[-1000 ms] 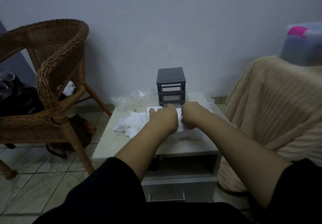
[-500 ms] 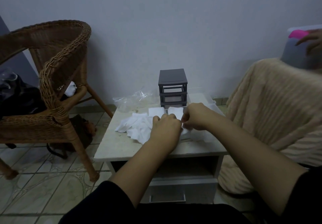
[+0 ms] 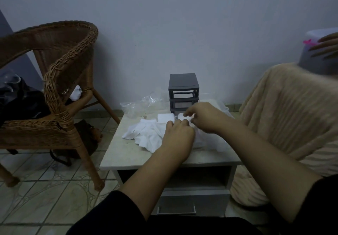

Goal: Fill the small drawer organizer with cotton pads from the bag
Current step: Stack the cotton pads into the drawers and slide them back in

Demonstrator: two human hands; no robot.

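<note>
A small dark drawer organizer stands at the back of the low table. In front of it lies a loose pile of white cotton pads, with one square pad lying flat near the organizer. My right hand pinches a white pad just in front of the organizer's lowest drawer. Just below it, my left hand is curled knuckles-up over the pile; whatever it grips is hidden. A crumpled clear plastic bag lies left of the organizer.
A wicker chair stands to the left, with dark items on its seat. At the right, a beige blanket covers some furniture, and another person's hand reaches in beside a plastic container. The floor is tiled.
My right hand has lifted and moved toward the organizer with a pad. My left hand has slid slightly back toward me. The other person's hand at the right edge has reached further in.
</note>
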